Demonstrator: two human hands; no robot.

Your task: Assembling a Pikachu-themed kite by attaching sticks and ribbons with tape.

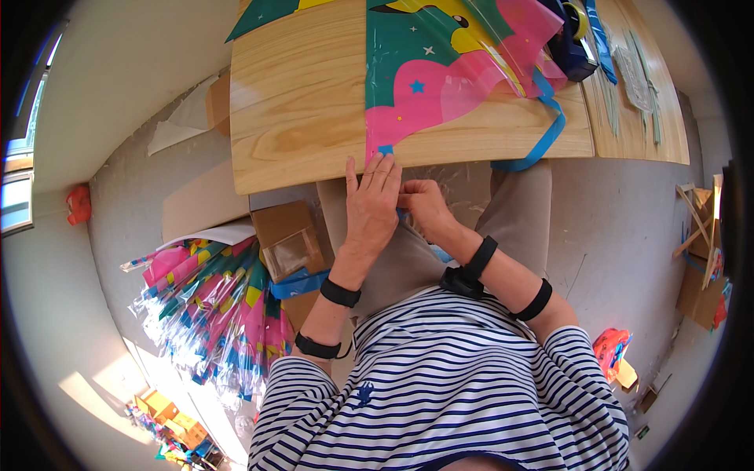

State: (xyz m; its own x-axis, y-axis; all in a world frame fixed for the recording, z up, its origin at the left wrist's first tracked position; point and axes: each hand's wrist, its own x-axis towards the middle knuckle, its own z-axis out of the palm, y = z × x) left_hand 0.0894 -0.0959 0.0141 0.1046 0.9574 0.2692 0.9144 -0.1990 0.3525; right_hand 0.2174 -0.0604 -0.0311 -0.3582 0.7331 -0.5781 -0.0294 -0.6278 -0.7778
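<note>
A glossy printed plastic sheet [463,82] in green, pink and yellow lies on the wooden table [298,102], its narrow pink corner reaching the near edge. My left hand [373,200] rests on that corner with its fingers stretched out, pressing it at the table edge. Close beside it, my right hand [428,208] has its fingers pinched together just below the edge. A bit of blue strip [401,213] shows at those fingertips; the rest of it is hidden between the hands. A blue ribbon [550,137] loops over the table edge to the right.
A dark blue tape dispenser [572,55] with a yellow roll stands at the back right. Thin rods [653,94] lie on the right table section. To my left on the floor are an open cardboard box [290,235] and a fanned pile of printed plastic sheets [216,314].
</note>
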